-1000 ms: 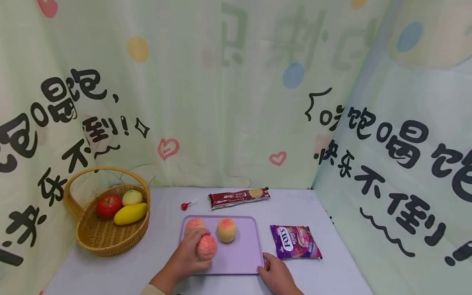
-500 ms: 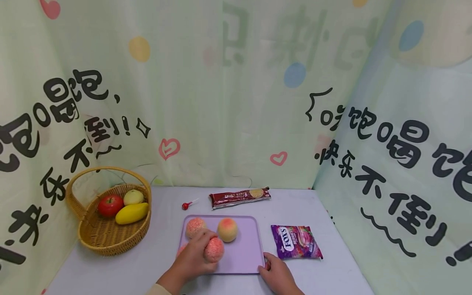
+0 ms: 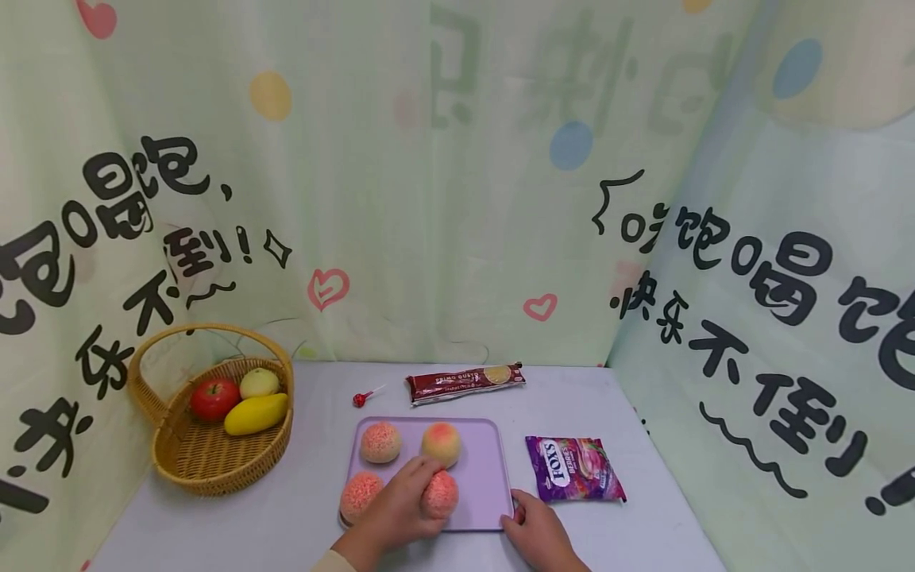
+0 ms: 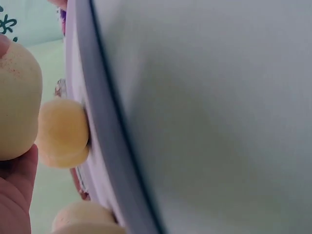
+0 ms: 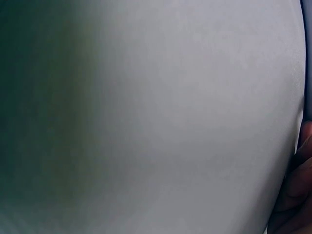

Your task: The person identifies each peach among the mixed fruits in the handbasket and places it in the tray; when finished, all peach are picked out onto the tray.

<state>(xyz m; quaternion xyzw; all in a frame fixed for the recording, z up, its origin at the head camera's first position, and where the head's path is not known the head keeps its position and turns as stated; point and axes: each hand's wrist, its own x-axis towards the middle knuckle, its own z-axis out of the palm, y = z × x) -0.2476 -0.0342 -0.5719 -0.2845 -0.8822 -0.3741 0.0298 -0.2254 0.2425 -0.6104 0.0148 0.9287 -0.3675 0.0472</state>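
My left hand (image 3: 402, 508) grips a pink speckled peach (image 3: 440, 494) over the front middle of the lilac tray (image 3: 480, 477). In the left wrist view, this peach (image 4: 18, 102) shows a pale yellow underside and appears raised off the tray. Two more speckled peaches, one at the back left (image 3: 380, 442) and one at the front left (image 3: 360, 494), rest on the tray. A yellow-and-pink peach (image 3: 441, 443) sits behind my left hand. With fingers curled, my right hand (image 3: 539, 531) holds the tray's right edge near its front corner; the right wrist view shows only part of its fingers (image 5: 298, 187).
A wicker basket (image 3: 214, 469) at the left contains a tomato (image 3: 215, 399), a yellow mango-like fruit (image 3: 256, 415) and a pale green fruit (image 3: 260, 384). Behind the tray lie a lollipop (image 3: 360, 399) and a maroon snack packet (image 3: 465, 384). A purple Foxs candy bag (image 3: 575, 469) lies right of it.
My left hand has carried its peach rightward across the tray, uncovering the front-left peach and the back-left one fully. My right hand has stayed at the tray's edge.
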